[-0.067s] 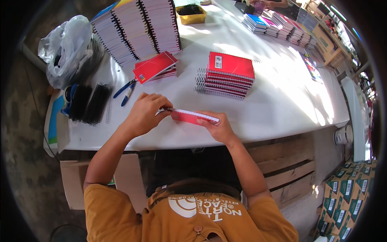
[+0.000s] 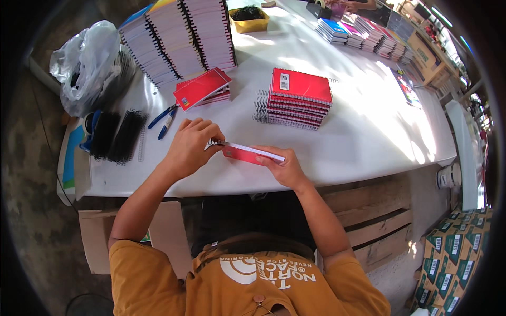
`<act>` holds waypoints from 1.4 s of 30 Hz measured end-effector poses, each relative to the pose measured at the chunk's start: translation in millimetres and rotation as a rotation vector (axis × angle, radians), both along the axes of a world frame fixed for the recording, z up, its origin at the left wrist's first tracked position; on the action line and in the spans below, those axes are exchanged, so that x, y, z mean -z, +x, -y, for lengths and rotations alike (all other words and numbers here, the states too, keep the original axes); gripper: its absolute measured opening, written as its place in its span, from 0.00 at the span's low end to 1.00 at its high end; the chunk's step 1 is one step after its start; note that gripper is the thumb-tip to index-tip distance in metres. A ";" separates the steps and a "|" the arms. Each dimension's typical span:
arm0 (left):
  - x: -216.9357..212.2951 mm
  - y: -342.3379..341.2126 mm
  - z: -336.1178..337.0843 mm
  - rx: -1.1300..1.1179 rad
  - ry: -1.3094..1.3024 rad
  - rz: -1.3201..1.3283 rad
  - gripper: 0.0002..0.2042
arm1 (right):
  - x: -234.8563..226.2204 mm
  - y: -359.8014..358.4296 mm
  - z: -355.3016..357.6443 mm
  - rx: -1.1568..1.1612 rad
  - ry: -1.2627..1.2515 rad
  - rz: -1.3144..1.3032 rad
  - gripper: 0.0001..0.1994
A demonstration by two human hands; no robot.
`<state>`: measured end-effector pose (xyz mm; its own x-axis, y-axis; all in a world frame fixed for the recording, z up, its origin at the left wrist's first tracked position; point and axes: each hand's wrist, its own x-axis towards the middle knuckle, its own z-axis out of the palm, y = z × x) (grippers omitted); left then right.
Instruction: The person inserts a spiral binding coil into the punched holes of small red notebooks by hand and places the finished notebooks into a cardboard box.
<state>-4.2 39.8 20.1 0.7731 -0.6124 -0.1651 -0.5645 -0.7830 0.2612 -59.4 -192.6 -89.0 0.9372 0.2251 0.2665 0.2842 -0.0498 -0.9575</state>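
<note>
A small red notebook (image 2: 243, 154) is held tilted above the near edge of the table, its white page edge facing up. My right hand (image 2: 282, 166) grips its right end, thumb on the red cover. At the other end, my left hand (image 2: 192, 145) is closed in a pinch on a thin spiral binding coil (image 2: 215, 141) at the notebook's corner; the fingers hide part of it. Beyond my hands stands a stack of red notebooks (image 2: 301, 87) with loose coil ends sticking out. A smaller pile of red notebooks (image 2: 205, 88) lies to its left.
Blue-handled pliers (image 2: 164, 118) lie left of my hands, beside bundles of black coils (image 2: 118, 136). Farther back are tall bound books (image 2: 176, 42), a plastic bag (image 2: 87, 66) and a yellow tub (image 2: 249, 23). Another person's hand (image 2: 361, 6) shows at the far right, near stacked notebooks (image 2: 363, 37).
</note>
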 end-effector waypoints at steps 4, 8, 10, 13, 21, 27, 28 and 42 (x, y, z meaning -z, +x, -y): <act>21.7 -20.9 15.5 0.024 -0.188 0.801 0.40 | -4.4 -8.9 -2.7 0.061 -0.083 0.145 0.14; 124.9 -77.1 -1.8 0.148 -0.075 0.585 0.51 | -2.8 -23.6 -23.0 0.110 -0.019 0.083 0.13; 112.0 -57.9 -0.7 0.140 -0.164 0.940 0.53 | 3.0 -30.2 -25.5 0.151 0.052 0.138 0.13; 78.6 -21.1 -4.4 -0.157 -0.395 1.097 0.56 | 2.4 -33.1 -34.1 0.078 -0.055 0.249 0.16; 31.7 -33.0 0.9 -0.239 -0.359 0.869 0.33 | 5.6 -32.7 -33.4 0.091 -0.127 0.299 0.19; 10.3 -25.5 -11.8 -0.043 -0.529 -0.091 0.07 | 0.2 -9.2 8.1 -0.026 -0.061 0.206 0.15; 4.1 -25.1 -4.8 -0.130 -0.472 -0.158 0.06 | 5.4 -9.6 9.1 -0.012 -0.047 0.150 0.14; 15.4 -18.1 -19.7 -0.049 -0.369 -0.032 0.21 | -3.8 -14.5 2.3 -0.056 0.028 0.039 0.14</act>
<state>-22.3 59.5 4.7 0.8008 -0.5978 0.0353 -0.5159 -0.6587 0.5476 -73.9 -194.9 -85.2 0.9120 0.2690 0.3096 0.3231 -0.0065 -0.9463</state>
